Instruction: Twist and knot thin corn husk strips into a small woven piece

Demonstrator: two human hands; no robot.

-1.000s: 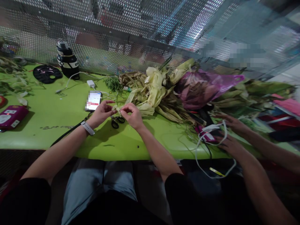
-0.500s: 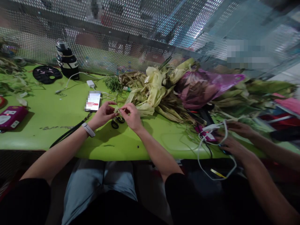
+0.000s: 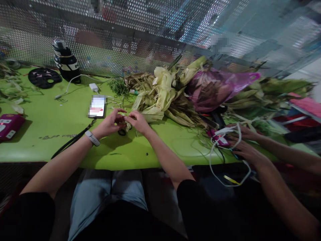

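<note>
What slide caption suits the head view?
Left hand and right hand handling a pale piece above a green table.

Small pale husk piece, crumpled, held between fingers.

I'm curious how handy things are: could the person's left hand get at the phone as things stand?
Probably yes: the phone lies just beyond the left hand, and nothing visible blocks the way. That hand seems busy with a pale piece, which may need releasing first.
</note>
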